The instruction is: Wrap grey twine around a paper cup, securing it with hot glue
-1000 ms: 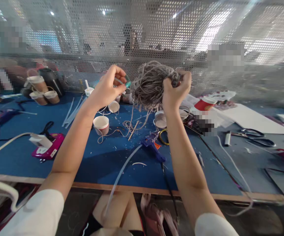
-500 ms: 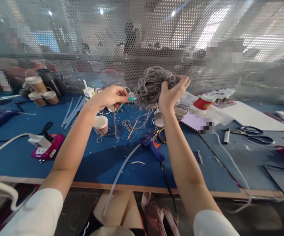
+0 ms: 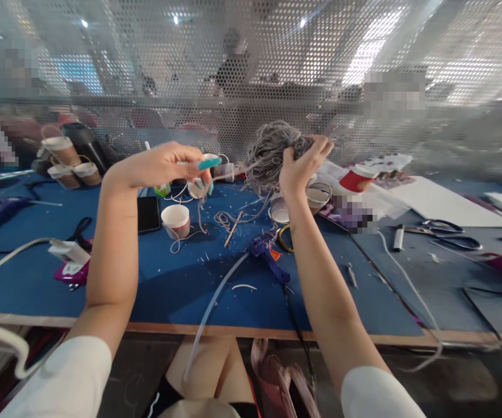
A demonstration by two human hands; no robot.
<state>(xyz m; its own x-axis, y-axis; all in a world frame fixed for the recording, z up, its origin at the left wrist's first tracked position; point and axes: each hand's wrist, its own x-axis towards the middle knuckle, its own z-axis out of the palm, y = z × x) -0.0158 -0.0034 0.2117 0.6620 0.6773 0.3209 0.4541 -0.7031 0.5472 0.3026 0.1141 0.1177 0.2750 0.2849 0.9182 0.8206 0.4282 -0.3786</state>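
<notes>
Clutching yarn (image 3: 268, 157), right hand (image 3: 302, 168) raised

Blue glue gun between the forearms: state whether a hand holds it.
No, the glue gun lies on the blue tabletop, away from the left hand and the right hand.

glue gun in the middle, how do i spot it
On the blue tabletop, look just left of the right forearm. The blue glue gun with the orange trigger lies there. Unlike the far-left gun, it trails a long pale stick over the front edge.
</notes>
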